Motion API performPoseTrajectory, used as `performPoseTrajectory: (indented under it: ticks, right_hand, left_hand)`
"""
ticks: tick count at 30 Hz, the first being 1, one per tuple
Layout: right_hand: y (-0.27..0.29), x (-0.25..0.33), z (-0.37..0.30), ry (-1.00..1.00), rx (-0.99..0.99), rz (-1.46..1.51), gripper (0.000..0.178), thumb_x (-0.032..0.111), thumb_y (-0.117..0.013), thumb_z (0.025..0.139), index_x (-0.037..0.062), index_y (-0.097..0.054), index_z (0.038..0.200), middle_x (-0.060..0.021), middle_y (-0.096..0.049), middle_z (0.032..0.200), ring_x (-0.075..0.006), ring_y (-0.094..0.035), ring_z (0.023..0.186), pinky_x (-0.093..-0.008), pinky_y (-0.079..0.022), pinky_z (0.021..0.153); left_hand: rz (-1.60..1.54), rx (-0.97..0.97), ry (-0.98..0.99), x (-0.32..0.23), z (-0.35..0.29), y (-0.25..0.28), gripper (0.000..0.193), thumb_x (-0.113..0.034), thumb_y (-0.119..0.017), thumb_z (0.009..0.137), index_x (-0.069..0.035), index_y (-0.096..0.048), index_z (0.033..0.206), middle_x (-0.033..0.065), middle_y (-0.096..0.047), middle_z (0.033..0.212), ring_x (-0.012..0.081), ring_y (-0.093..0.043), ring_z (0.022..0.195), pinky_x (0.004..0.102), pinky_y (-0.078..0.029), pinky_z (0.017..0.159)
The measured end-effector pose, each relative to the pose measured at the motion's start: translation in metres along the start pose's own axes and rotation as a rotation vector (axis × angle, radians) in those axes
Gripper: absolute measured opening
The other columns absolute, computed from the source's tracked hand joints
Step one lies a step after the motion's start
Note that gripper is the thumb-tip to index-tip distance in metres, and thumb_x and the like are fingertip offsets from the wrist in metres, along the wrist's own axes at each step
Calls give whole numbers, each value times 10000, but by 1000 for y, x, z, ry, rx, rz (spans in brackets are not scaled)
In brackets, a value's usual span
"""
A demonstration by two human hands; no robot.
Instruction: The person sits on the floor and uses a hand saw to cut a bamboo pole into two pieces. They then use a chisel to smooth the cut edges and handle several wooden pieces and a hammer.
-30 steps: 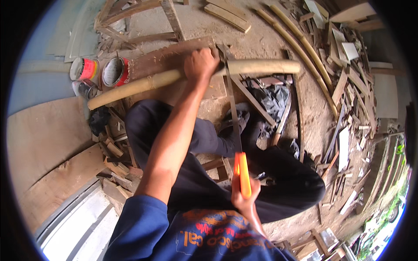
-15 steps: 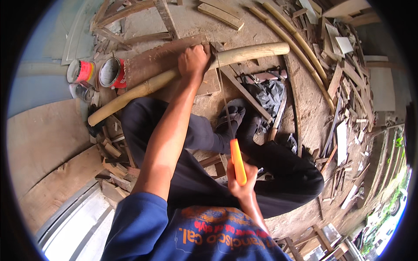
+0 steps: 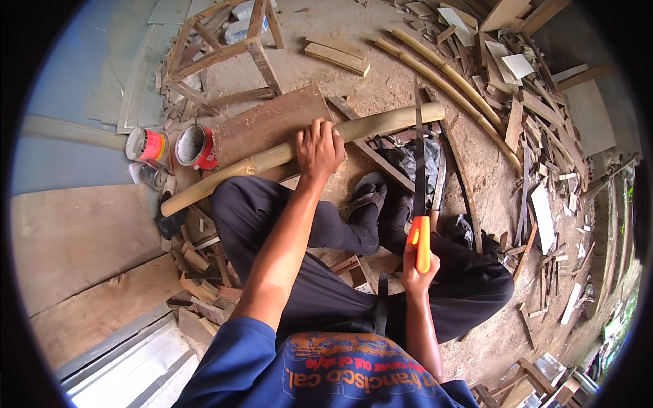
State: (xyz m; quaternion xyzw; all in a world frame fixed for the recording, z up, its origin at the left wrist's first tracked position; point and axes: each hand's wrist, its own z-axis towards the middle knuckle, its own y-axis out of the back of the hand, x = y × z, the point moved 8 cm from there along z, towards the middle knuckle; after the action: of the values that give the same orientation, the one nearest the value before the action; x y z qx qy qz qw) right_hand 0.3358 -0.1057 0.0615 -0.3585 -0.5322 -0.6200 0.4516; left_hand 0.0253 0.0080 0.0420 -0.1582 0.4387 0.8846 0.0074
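Observation:
A thick bamboo pole (image 3: 272, 158) lies slanting across a low brown wooden board (image 3: 272, 122), its right end sticking out past the board. My left hand (image 3: 320, 148) is closed over the pole near its middle, fingers wrapped over the top. In my right hand (image 3: 420, 266) is a handsaw, gripped by its orange handle (image 3: 422, 238). The dark saw blade (image 3: 419, 170) points away from me, broad side showing. It crosses in front of the pole's right end; whether it touches cannot be told.
Beyond the pole lie two long bamboo poles (image 3: 462, 88) and short planks (image 3: 337, 58). At the left stand a red paint can (image 3: 206, 151) and a wooden frame (image 3: 255, 64). Scrap wood (image 3: 544, 129) is heaped at the right. My folded legs (image 3: 326, 272) are close below the pole.
The saw has moved right, away from beside my left hand, and its blade has turned to show its broad side. My left hand has loosened its fist into a flatter hold on the pole.

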Motion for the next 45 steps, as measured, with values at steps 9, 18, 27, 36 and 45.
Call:
performPoseTrajectory:
  ticks: [9,18,27,36,45]
  right_hand:
    - [4,-11,-25,-97,30,110,152,93,-668,908,-31,-630,828,-14,-520,581,-77,-467,516,-273,-382,503]
    - [30,-32,-2,-79,-326,-45,150,102,-652,948,-31,-626,882,-59,-547,611,-101,-494,558,-281,-416,534]
    - [-1,-80,11,-257,-80,-509,402,338,-758,868,-48,-645,892,-268,-650,711,-469,-655,764,-498,-508,626]
    - [-30,57,52,310,57,-561,834,338,-872,712,-8,-456,1347,-229,-492,1296,-409,-476,1236,-498,-393,1027]
    - [-60,93,172,675,441,-1150,736,421,-871,631,15,-556,1158,-160,-635,1136,-324,-584,1167,-485,-417,1078]
  left_hand:
    - [-63,300,-80,-1,-11,-1,585,-408,-713,850,-84,-540,1304,141,-641,1205,326,-602,1110,470,-399,986]
    - [-23,498,0,19,10,-18,684,-623,-666,830,-47,-579,1187,206,-674,1127,370,-639,1085,498,-478,941]
    - [-61,550,13,14,25,2,651,-516,-794,750,-24,-532,1086,237,-684,985,405,-687,913,488,-553,783]
    - [7,477,-185,0,2,26,338,-119,-699,763,-10,-540,1041,194,-560,1094,384,-655,898,475,-541,808]
    - [30,376,-486,-79,20,90,295,28,-553,802,43,-553,1097,210,-566,1119,312,-691,778,427,-564,789]
